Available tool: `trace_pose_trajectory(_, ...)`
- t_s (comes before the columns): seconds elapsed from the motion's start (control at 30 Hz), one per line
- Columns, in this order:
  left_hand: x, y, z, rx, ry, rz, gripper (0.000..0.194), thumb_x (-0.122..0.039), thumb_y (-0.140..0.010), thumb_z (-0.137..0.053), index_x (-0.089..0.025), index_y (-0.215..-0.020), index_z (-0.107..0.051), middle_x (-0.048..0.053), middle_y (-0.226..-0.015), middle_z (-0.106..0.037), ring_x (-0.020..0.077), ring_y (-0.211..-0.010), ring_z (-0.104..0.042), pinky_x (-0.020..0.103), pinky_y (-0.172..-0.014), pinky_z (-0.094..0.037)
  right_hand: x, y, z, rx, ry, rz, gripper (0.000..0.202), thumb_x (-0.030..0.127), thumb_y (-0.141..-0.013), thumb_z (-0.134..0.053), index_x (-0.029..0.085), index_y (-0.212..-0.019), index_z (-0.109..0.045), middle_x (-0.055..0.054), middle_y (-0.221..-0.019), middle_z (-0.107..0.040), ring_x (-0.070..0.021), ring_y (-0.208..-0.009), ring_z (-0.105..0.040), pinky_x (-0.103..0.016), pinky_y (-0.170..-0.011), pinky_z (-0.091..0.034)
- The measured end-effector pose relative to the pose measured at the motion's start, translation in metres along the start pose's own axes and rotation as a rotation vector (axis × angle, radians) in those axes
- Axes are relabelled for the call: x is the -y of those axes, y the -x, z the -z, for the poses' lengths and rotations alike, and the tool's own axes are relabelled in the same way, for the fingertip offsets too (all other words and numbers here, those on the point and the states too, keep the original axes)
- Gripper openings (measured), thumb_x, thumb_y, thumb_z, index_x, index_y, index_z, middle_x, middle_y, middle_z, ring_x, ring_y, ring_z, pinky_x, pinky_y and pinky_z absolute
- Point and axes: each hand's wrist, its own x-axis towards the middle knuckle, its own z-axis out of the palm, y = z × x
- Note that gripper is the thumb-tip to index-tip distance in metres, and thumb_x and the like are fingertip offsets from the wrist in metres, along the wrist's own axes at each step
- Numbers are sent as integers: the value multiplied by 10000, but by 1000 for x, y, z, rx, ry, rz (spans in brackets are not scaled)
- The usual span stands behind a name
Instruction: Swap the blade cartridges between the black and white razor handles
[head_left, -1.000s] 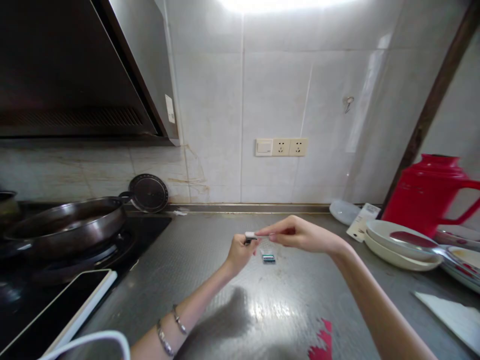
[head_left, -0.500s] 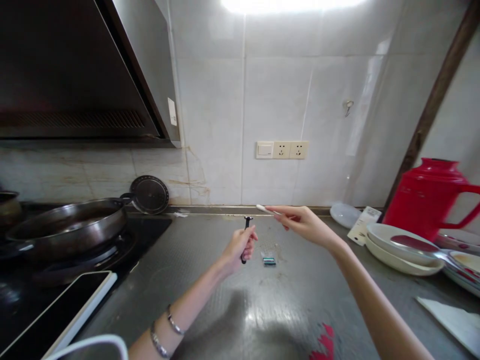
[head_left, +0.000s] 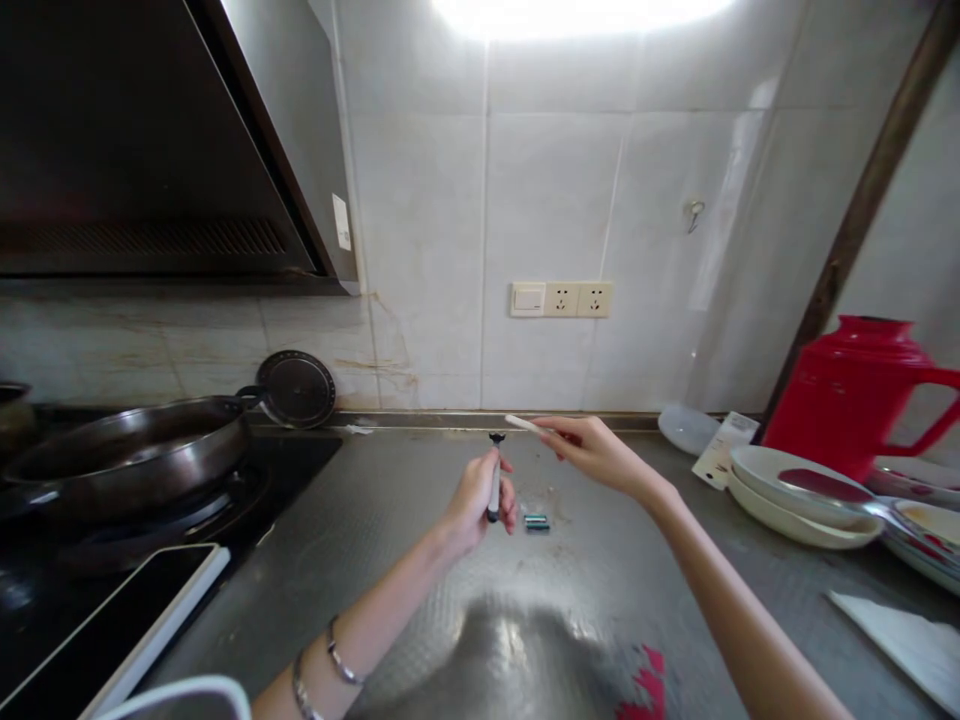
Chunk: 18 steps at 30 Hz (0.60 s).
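My left hand [head_left: 480, 500] is closed around a razor handle [head_left: 494, 485], held upright with its bare forked head at the top. The handle's grey side faces me. My right hand [head_left: 589, 450] pinches a slim white stick [head_left: 523, 424] with a rounded end. This stick points left, just above and to the right of the handle's head, apart from it. On the metal counter [head_left: 420, 630], right of my left hand, lies a green and dark razor cartridge [head_left: 537, 522]. The far end of the stick is hidden by my right fingers.
At the left, a steel pan [head_left: 135, 450] sits on the stove, with a phone [head_left: 127, 620] in front. Stacked bowls [head_left: 795, 500], a red thermos jug [head_left: 847, 400] and a white sheet [head_left: 900, 635] are at the right. The tiled wall [head_left: 420, 200] closes the back.
The razor handle has turned in my left hand, so its grey side now shows, and those fingers have loosened a little. My right hand has shifted slightly left with the white stick.
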Motion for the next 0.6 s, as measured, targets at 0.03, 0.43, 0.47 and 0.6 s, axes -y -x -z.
trace_pose_trajectory(0.03, 0, 1, -2, 2, -14, 6, 365, -559, -794, -403, -195, -815, -402, -87, -332, -403, 114, -266, -396, 194, -298, -328, -2, -1, -1, 9, 8, 1, 441, 408, -887, -414, 120, -1158, -609, 8, -582, -516, -102, -533, -440, -199, -505, -316)
trace_pose_trajectory(0.43, 0, 7, -13, -9, -14, 13, 301, -508, -801, -366, -208, -776, -377, -106, -294, -349, 96, -209, -315, 166, -259, -235, -11, -3, -16, -54, 270, 77, 360, 345, -922, -365, 221, -1138, -624, -92, -871, -671, -189, -759, -600, -270, -675, -407)
trace_pose_trajectory(0.47, 1, 7, -13, -17, -11, 11, 295, -502, -802, -364, -210, -769, -376, -106, -293, -348, 92, -207, -305, 163, -256, -224, -11, -4, -17, -61, 300, 80, 359, 339, -927, -359, 222, -1138, -624, -91, -853, -669, -186, -745, -599, -267, -670, -399)
trace_pose_trajectory(0.6, 2, 5, -11, -26, -10, -7, 293, -500, -806, -364, -213, -747, -379, -102, -294, -350, 86, -209, -297, 157, -252, -204, -9, -4, -22, -40, 329, 98, 354, 342, -937, -350, 235, -1136, -622, -68, -787, -658, -169, -710, -593, -255, -664, -374)
